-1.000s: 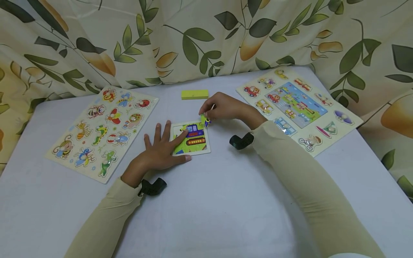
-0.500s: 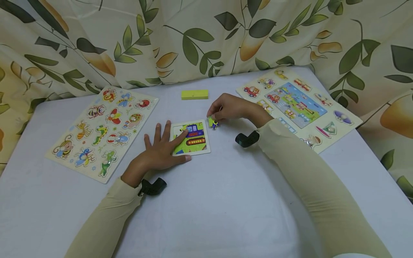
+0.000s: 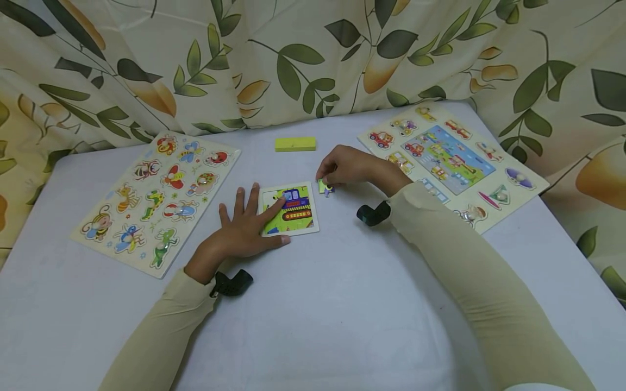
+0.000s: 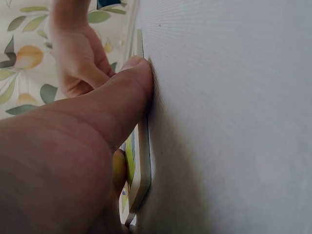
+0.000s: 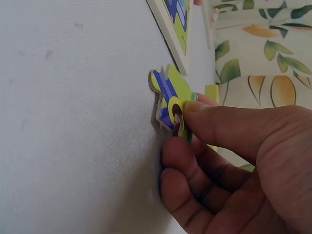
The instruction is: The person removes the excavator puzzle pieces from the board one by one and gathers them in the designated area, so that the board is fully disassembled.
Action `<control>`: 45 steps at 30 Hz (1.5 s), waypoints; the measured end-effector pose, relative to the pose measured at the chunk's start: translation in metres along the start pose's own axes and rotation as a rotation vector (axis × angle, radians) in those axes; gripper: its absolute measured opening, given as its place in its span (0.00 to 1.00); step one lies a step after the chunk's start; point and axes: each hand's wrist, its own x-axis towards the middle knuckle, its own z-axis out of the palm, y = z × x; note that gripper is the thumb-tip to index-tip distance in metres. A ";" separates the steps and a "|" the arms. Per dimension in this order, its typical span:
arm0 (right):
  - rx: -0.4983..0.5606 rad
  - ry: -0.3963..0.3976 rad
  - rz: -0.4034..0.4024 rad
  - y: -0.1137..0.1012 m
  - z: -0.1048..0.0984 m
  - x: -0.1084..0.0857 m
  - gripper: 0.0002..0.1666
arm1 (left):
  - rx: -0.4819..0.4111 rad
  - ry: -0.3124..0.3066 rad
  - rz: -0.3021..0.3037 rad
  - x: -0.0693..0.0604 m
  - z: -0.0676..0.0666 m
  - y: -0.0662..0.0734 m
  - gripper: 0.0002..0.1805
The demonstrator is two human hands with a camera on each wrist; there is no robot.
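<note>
A small square jigsaw board [image 3: 289, 228] with a white rim lies mid-table and shows a blue and orange vehicle on green. My left hand [image 3: 243, 231] rests on its left side with fingers spread, the index finger on the picture and the thumb along the near edge. Just right of the board, my right hand [image 3: 344, 164] pinches a jigsaw piece [image 5: 168, 95] between thumb and fingers. This piece is lime green with blue and yellow print; in the right wrist view it is held close to the tablecloth, apart from the board. Part of it is hidden behind the thumb.
On the left lies an insect puzzle board [image 3: 191, 187]. A vehicle puzzle board [image 3: 508, 214] lies at the right, partly under the right forearm. Behind the small board sits a yellow-green block [image 3: 295, 144]. A leaf-patterned curtain [image 3: 303, 60] hangs along the table's back edge.
My right hand has moved right with the jigsaw piece, from the board's top right corner to the tablecloth beside it. The left hand has stayed in place on the board.
</note>
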 end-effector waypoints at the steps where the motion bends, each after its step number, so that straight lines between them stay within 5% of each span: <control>1: -0.001 0.005 0.000 0.000 0.001 0.000 0.11 | 0.000 0.002 0.000 0.000 0.000 0.000 0.48; 17: -0.027 0.049 -0.036 0.006 0.007 0.004 0.08 | -0.006 0.036 0.004 0.001 0.002 0.001 0.48; 29: -0.023 0.070 -0.056 0.008 0.007 0.004 0.08 | -0.053 0.078 0.112 0.004 0.000 0.002 0.49; 38: -0.012 0.089 -0.077 0.008 0.008 0.002 0.07 | -0.061 0.012 0.171 0.001 0.000 0.010 0.43; 45: -0.011 0.091 -0.075 0.008 0.008 0.001 0.07 | -0.075 -0.012 0.143 0.000 -0.001 0.017 0.41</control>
